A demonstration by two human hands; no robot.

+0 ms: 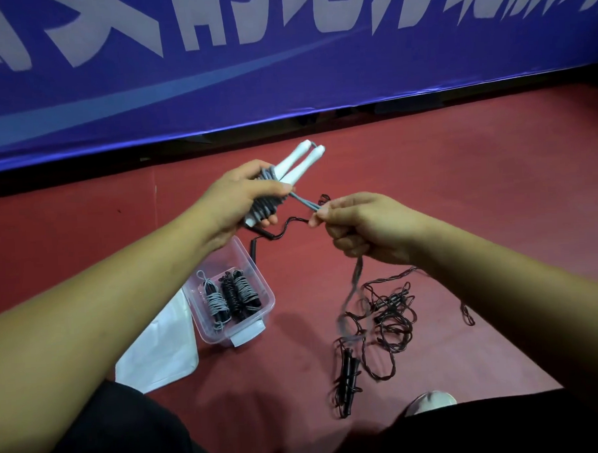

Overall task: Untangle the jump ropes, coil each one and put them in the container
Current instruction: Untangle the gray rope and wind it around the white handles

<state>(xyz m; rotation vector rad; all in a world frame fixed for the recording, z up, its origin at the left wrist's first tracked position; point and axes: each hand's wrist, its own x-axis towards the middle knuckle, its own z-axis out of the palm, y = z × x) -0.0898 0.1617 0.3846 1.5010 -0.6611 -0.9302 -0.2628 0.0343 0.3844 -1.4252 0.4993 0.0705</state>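
Black trousers (121, 436): lowest in the head view, beside a white shoe (432, 400) on the red floor (460, 185).
Left hand (241, 201): fingers curled round two white handles (298, 164) wound with grey rope (301, 203).
Right hand (362, 223): fingers pinch that rope's loose end, near the handles.
Container (211, 334): clear, on the floor under the left forearm, three coiled ropes (232, 297) inside.
Black ropes (387, 318): tangled on the floor below the right hand.

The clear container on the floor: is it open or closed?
Open: no lid covers the container, and coiled ropes lie visible inside.

Red floor (460, 185) — blue lettered banner (215, 76) behind
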